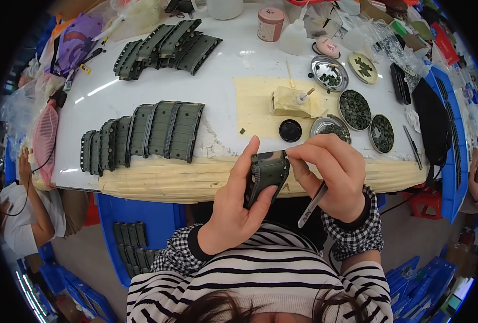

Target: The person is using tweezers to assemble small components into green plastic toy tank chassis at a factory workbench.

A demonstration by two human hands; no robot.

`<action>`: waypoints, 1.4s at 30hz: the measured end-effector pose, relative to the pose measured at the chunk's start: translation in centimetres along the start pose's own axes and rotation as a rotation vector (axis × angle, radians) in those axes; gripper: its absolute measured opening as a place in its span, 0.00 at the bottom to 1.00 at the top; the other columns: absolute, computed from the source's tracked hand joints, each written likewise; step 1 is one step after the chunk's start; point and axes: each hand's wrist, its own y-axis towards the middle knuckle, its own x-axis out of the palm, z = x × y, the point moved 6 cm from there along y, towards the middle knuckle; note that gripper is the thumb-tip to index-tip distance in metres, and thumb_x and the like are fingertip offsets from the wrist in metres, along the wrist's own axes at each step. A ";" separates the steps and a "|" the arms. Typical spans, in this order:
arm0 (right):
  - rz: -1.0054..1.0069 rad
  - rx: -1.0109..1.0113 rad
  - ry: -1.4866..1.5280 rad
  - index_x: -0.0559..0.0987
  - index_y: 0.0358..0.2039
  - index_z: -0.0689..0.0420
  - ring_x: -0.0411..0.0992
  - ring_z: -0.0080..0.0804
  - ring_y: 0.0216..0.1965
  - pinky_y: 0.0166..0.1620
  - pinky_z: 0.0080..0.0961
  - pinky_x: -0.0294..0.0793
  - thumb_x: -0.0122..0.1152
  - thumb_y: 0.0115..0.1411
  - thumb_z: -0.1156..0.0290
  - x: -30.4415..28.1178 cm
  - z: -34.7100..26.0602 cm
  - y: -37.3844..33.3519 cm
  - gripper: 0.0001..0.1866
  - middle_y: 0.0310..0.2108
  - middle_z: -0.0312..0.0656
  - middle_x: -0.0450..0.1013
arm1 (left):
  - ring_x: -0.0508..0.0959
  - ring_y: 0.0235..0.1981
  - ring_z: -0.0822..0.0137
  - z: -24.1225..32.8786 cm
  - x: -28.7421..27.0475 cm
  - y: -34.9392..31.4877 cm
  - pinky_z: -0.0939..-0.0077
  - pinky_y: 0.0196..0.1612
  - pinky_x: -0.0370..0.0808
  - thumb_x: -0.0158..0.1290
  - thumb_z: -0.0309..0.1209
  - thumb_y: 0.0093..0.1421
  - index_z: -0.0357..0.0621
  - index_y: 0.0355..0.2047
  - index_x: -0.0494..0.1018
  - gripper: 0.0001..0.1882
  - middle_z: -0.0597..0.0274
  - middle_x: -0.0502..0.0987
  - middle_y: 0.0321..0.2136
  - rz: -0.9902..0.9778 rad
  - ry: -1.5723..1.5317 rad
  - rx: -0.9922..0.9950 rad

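My left hand [233, 207] grips a dark green camouflaged plastic part [266, 175] just in front of the table edge, thumb on its lower side and index finger along its left side. My right hand [333, 175] pinches the top right corner of that part with thumb and index finger. Metal tweezers [311, 204] are tucked in the right hand's palm, pointing down toward my body. Both sleeves are black and white checked.
A row of matching green parts [142, 134] lies on the white table [223, 64], another batch [166, 46] farther back. Round tins of small green pieces [355, 110], a black lid [290, 130], a glue block [290, 102], bottles. A blue bin [136, 220] holds more parts. Another person sits at left [26, 210].
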 end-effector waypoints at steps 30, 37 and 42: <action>-0.081 -0.011 0.054 0.79 0.38 0.60 0.73 0.32 0.24 0.25 0.25 0.70 0.66 0.44 0.77 -0.1 -0.4 -0.1 0.16 0.30 0.40 0.73 | 0.80 0.40 0.61 -0.1 -0.1 -0.4 0.75 0.43 0.75 0.54 0.22 0.60 0.27 0.64 0.51 0.35 0.42 0.73 0.49 0.026 0.026 0.072; -0.018 0.057 0.044 0.79 0.39 0.61 0.73 0.33 0.25 0.26 0.24 0.70 0.67 0.45 0.79 -0.5 -0.3 -1.0 0.17 0.29 0.42 0.73 | 0.78 0.43 0.65 -0.8 0.1 0.0 0.76 0.44 0.74 0.53 0.20 0.59 0.30 0.65 0.52 0.35 0.46 0.74 0.48 0.036 -0.104 -0.001; 0.228 0.484 -0.076 0.80 0.34 0.60 0.57 0.16 0.18 0.22 0.17 0.55 0.66 0.53 0.82 -6.3 4.9 -3.7 0.08 0.27 0.35 0.73 | 0.79 0.37 0.64 -1.0 -0.1 -0.2 0.66 0.44 0.79 0.46 0.22 0.64 0.41 0.68 0.41 0.35 0.48 0.73 0.46 0.066 -0.464 -0.286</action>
